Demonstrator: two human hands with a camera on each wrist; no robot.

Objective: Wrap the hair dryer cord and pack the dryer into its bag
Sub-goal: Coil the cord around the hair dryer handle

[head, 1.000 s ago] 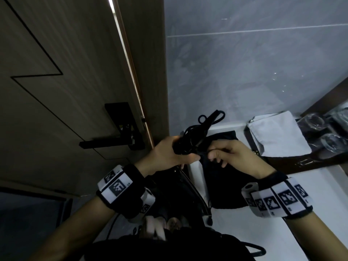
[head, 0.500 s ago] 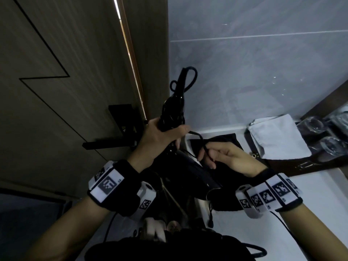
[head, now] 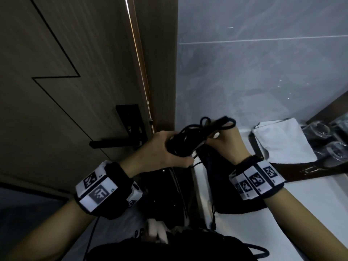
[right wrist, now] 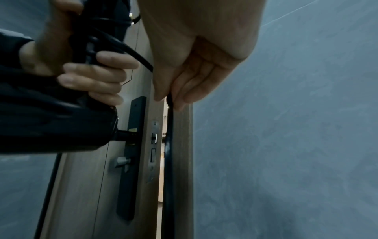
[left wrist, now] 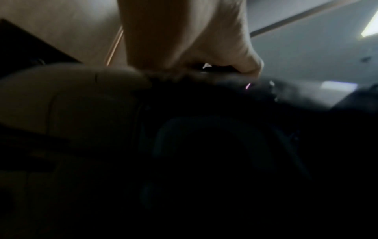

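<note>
My left hand [head: 169, 151] grips the black hair dryer [head: 162, 189] by its handle, over the cord [head: 207, 125] wound in loops round that handle. The dryer's body hangs below the hand, over the counter's left edge. My right hand [head: 220, 138] pinches a strand of cord at the loops' right end. In the right wrist view the left hand's fingers [right wrist: 92, 77] curl round handle and cord [right wrist: 131, 51], above the dryer body [right wrist: 51, 129]. The black drawstring bag [head: 229, 189] lies flat on the white counter [head: 282, 223] under my right wrist. The left wrist view is dark and blurred.
A wooden door [head: 66, 72] with a black lever handle [head: 113, 143] stands close on the left. A grey tiled wall [head: 263, 81] is behind. A folded white cloth [head: 282, 140] and drinking glasses [head: 337, 147] sit on a dark tray at the right.
Half a second ago my left hand held the handle upright and high. It has come down and tilted right, and my right hand has risen to the cord loops.
</note>
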